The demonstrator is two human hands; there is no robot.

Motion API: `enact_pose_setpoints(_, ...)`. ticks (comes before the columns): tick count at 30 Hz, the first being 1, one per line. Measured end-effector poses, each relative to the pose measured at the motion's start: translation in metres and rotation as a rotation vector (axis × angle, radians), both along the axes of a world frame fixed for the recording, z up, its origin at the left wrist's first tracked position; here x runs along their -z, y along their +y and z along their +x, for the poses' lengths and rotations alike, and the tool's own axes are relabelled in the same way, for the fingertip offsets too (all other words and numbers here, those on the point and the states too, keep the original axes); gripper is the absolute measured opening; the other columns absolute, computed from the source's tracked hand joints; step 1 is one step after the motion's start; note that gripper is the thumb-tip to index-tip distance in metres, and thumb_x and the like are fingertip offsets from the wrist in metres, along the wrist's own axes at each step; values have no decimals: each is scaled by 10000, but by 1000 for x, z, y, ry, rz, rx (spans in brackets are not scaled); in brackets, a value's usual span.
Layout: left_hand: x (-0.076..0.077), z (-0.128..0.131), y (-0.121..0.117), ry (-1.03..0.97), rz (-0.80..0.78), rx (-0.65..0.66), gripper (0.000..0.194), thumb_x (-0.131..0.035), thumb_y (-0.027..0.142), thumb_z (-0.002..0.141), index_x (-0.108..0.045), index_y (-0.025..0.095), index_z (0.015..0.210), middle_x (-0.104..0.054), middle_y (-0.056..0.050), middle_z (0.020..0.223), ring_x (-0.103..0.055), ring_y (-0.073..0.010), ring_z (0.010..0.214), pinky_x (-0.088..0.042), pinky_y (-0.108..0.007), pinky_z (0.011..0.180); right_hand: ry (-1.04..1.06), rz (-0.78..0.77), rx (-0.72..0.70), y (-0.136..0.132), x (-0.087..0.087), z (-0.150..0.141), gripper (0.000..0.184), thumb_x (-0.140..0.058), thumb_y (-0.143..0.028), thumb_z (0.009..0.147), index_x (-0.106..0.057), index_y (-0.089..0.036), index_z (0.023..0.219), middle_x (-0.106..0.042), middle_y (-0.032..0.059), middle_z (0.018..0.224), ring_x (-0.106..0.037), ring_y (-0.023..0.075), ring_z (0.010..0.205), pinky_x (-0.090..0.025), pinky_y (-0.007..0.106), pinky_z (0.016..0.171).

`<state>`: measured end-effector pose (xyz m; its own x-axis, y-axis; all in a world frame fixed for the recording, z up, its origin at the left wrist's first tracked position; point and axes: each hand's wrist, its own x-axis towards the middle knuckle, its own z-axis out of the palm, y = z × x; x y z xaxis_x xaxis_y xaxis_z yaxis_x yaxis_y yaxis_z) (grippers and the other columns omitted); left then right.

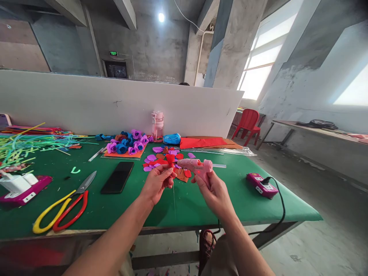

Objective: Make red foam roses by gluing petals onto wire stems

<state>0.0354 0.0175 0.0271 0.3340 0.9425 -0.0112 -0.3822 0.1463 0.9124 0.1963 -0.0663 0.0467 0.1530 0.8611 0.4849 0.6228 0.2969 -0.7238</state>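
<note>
My left hand (157,182) pinches a small red flower (170,159) by its lower end, above the green table. In my right hand (214,191) is a pink glue gun (198,166), gripped round its handle, with a clear glue stick (220,166) jutting from its rear. The gun's nozzle points left and is close to the red flower; I cannot tell whether they touch. Behind and beneath both hands lie loose petals (151,157) in purple, red and brown, partly hidden by the hands and the gun.
Finished purple and blue flowers (123,145) lie at the back beside a pink bottle (157,124). A black phone (117,177) and large scissors (71,203) are on the left, near a power strip (34,188). At right, another power strip (261,185) has a black cord trailing over the table's edge.
</note>
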Motion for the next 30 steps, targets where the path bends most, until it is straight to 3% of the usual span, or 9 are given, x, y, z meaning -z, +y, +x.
enact_pose_setpoints(11,0,2,-2,10,6,7,248,-703,274,677,-579,130,836,-628,-19,653,-496,-64,437,-365,-195,414,62,-9,-12,4,7,-2,329,-438,-378,866,-524,-155,1092,-507,-24,585,-406,105,463,-336,216,445)
enact_pose_setpoints(23,0,1,-1,-13,-1,7,260,-724,276,656,-593,133,830,-627,-11,642,-502,-65,428,-372,-194,405,77,-34,-83,3,4,3,349,-450,-366,857,-538,-155,1121,-592,14,647,-466,113,486,-347,213,435)
enact_pose_setpoints(30,0,0,0,-2,-7,2,276,-721,277,663,-596,127,858,-632,-17,652,-504,-63,435,-362,-188,404,112,-68,-77,3,4,5,357,-447,-394,855,-551,-139,1082,-560,1,608,-430,104,461,-349,216,438)
